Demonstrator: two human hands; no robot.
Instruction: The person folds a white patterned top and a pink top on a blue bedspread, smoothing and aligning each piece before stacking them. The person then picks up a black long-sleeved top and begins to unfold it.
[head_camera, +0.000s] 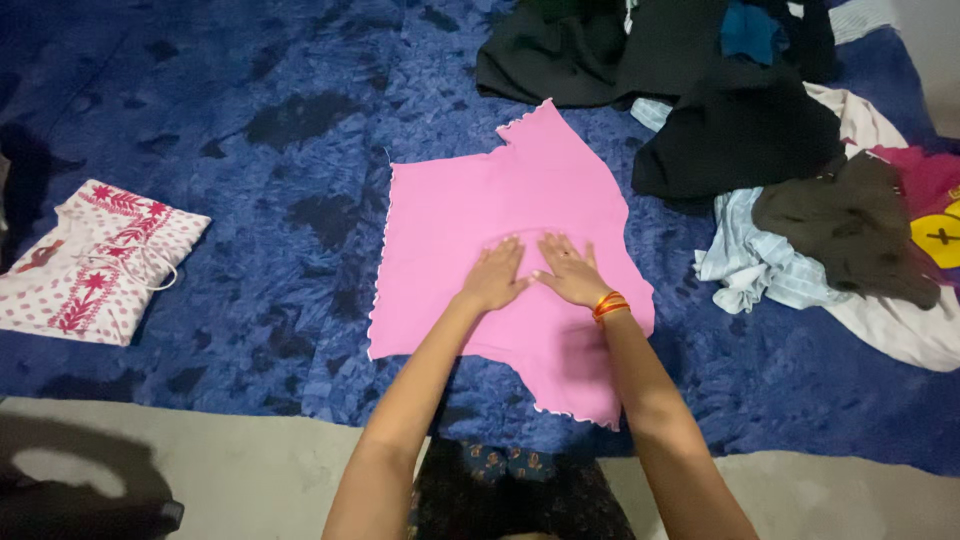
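A pink garment (470, 210) with wavy stitched edges lies spread flat on a blue patterned sheet (250, 150). My left hand (496, 274) rests flat on its middle, fingers apart. Beside it, nearly touching, my right hand (568, 270) presses flat on the same cloth, with orange bangles (608, 305) on the wrist. Neither hand grips anything.
A folded white cloth with red print (95, 260) lies at the left. A heap of unfolded clothes (780, 150), black, brown, pale blue, white and magenta, fills the upper right. A bare grey floor (230, 470) runs along the sheet's near edge.
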